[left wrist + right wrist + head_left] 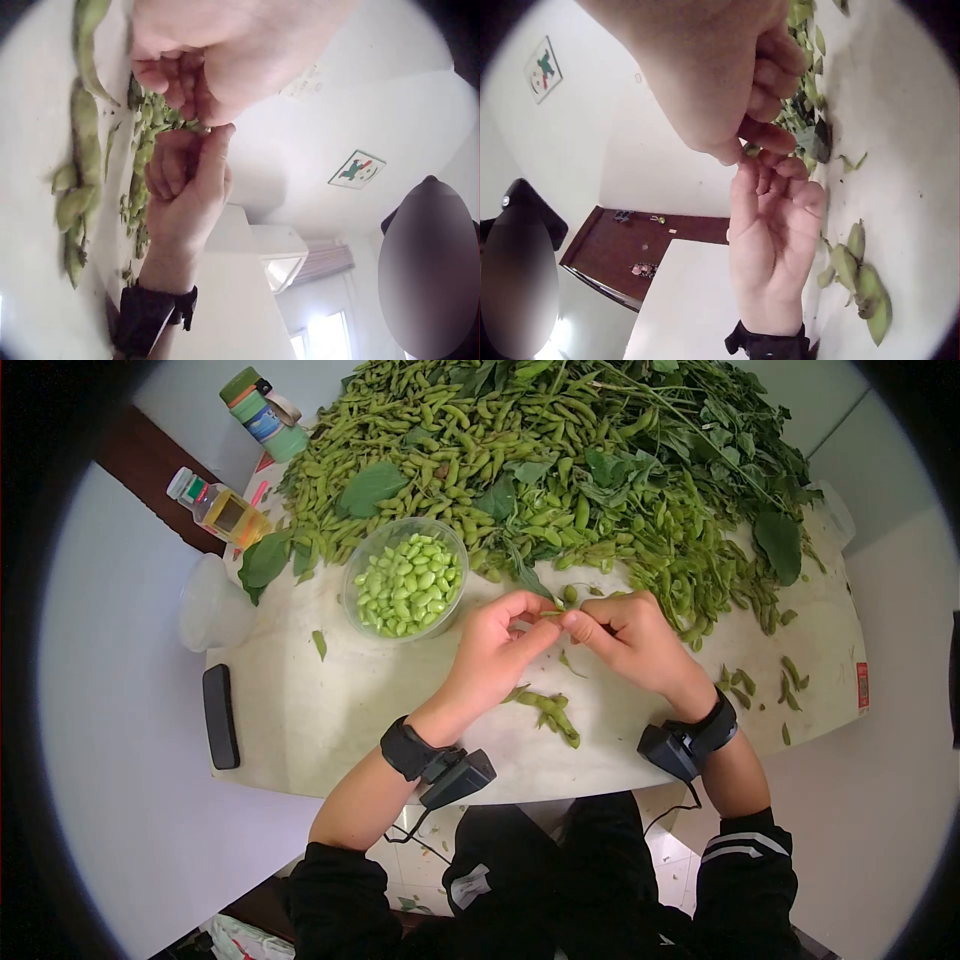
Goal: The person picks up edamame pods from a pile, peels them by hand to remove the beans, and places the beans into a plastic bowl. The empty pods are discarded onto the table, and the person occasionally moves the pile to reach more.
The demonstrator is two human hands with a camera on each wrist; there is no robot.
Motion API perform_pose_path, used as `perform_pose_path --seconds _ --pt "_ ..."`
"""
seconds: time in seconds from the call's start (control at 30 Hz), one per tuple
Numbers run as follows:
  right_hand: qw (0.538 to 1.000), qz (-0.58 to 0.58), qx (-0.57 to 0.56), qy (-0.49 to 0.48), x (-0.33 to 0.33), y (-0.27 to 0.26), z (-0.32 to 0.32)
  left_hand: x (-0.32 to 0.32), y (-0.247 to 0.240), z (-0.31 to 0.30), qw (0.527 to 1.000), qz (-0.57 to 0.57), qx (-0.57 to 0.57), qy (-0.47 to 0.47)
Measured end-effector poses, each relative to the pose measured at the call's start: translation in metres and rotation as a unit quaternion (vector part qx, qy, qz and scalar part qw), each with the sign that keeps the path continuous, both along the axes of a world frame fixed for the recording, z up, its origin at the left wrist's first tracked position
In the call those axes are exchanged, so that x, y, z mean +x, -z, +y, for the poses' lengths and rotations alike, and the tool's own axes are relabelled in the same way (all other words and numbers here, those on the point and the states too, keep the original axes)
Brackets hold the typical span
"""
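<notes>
Over the table, my left hand (505, 645) and right hand (637, 642) meet at the fingertips. Between them they pinch a green edamame pod (551, 612), mostly hidden by the fingers; a bit of the green pod (751, 150) shows in the right wrist view. To the left of my left hand stands a clear round tub (349, 600) filled with shelled green beans (410, 585). A small cluster of pods (550, 712) lies on the table below my hands. Just beyond the fingertips is the edge of a large heap of pods (450, 470).
Leafy stems (720, 440) cover the heap's right side, with emptied-looking pods (670, 550) in front. Loose pods (790, 675) lie at the right. On the left are a phone (220, 716), a clear plastic container (212, 605), a bottle of yellow liquid (222, 510) and a green bottle (265, 415).
</notes>
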State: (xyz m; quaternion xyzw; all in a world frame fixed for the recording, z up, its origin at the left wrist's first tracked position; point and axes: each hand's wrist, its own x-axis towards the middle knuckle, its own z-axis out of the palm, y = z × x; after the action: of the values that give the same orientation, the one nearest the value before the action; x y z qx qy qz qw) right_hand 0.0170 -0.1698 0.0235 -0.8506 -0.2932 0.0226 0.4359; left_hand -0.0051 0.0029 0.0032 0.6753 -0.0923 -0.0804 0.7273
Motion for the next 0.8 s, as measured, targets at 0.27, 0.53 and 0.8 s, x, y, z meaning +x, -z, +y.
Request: perform_pose_path --seconds 0.27,0.53,0.8 --pt "0.999 -0.018 0.030 -0.029 -0.001 -0.004 0.000 -0.004 -0.001 -0.003 0.999 -0.015 -0.007 0.029" --pt "0.998 0.031 -0.021 -0.047 -0.001 -0.007 -0.002 -0.003 0.002 -0.001 0.999 0.015 -0.029 0.024" --pt "0.996 0.078 0.009 -0.048 -0.004 -0.010 -0.003 -0.003 -0.004 -0.001 0.997 0.050 -0.053 0.001"
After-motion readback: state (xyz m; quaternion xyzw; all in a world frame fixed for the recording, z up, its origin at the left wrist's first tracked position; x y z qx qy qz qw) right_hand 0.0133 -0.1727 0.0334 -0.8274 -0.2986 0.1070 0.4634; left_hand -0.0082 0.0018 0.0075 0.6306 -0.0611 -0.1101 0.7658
